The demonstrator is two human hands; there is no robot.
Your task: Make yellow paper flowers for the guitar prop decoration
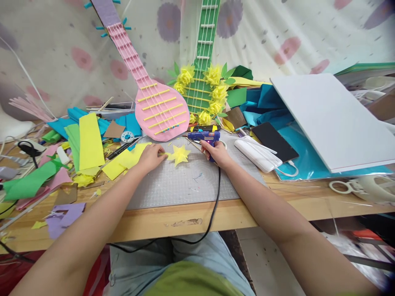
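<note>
A blue glue gun is gripped in my right hand, its nozzle pointing left and its black cord hanging over the table edge. To the left, my left hand has its fingers pinched together at a narrow yellow end beside a star-shaped yellow paper flower. The flower sits over a grey cutting mat, between both hands. Yellow paper pieces lie beside and partly behind my left hand. The fingertips of that hand are partly hidden.
A pink paper instrument and a green one with yellow flowers lean at the back. Coloured paper scraps crowd the left. At right are a white power bank, a white board and scissors.
</note>
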